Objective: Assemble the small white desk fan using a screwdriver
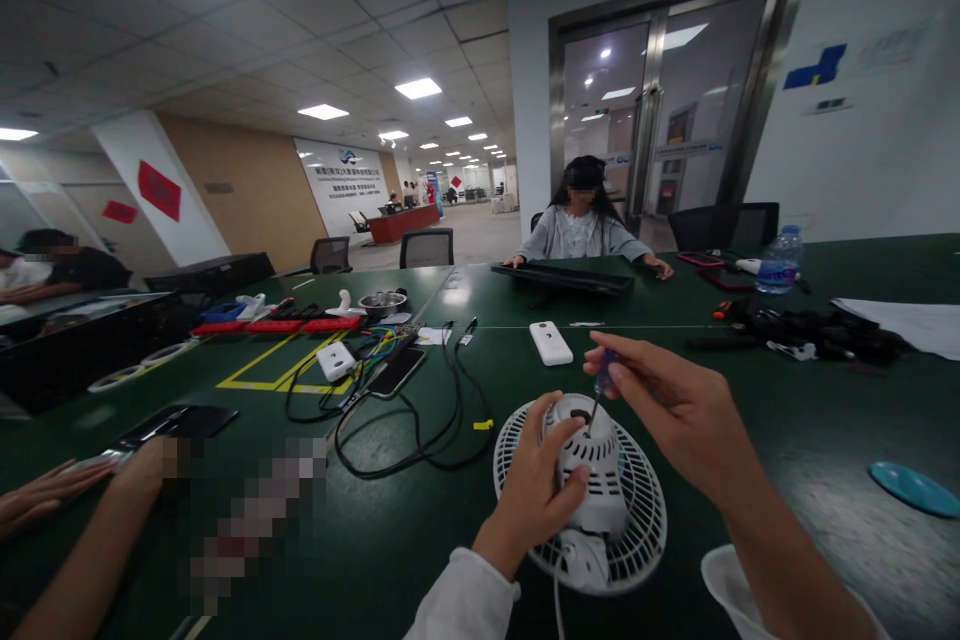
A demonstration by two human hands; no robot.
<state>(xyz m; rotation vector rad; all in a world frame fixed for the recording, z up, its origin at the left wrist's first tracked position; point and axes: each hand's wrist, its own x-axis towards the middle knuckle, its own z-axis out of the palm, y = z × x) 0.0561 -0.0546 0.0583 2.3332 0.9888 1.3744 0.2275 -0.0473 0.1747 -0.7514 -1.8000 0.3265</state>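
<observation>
A white electric fan (606,490) lies with its round grille down on the green table and its motor housing facing up. My left hand (534,480) is closed around the left side of that housing, thumb and fingers pressed on it. Between the thumb and fingers of my right hand (679,410) is a screwdriver (605,375) with a purple handle. Its shaft slants down to the top of the housing, and the tip seems to sit at a hole there. A white cord (557,595) runs from the fan's base toward the table's near edge.
Beyond the fan lies a white power bank (551,343). Black cables (420,470) and a phone (397,372) spread leftward. A blue oval lid (915,490) rests at right, a bottle (780,260) behind. A co-worker's hands (56,498) are at left; another person (581,220) sits opposite.
</observation>
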